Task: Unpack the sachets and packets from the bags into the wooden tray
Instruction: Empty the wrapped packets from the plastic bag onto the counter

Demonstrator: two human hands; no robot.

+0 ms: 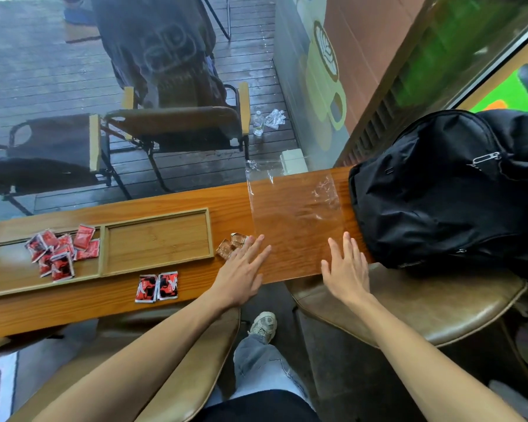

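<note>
Two bare forearms reach forward from the bottom of the frame over brown cushioned seats (424,306) and a sneaker (264,325) on the floor, toward a long wooden counter (110,306). Both hands lie flat with fingers straight and spread, gripping nothing: the left hand (241,271) presses the near left corner of a clear plastic bag (296,217) spread flat on the counter, while the right hand (346,268) presses its near right edge. Just beside the left hand's fingertips, touching the bag's left edge, sit two small clear brownish packets (230,245) on the bare counter. Nearer the counter's front edge, left of the left hand, two red-and-black sachets (156,287) lie side by side outside the wooden tray (102,254). The tray, divided into two compartments, sits to the left; a loose heap of red sachets (61,251) fills part of its left compartment, with one or two resting on the divider, and the right compartment shows only its wooden floor. A black backpack (445,190) stands at the counter's right end, just beside the bag's right edge. Beyond the glass, folding chairs (177,123) stand on a wet wooden deck (37,68), with a water bottle (258,123) near the wall.
</note>
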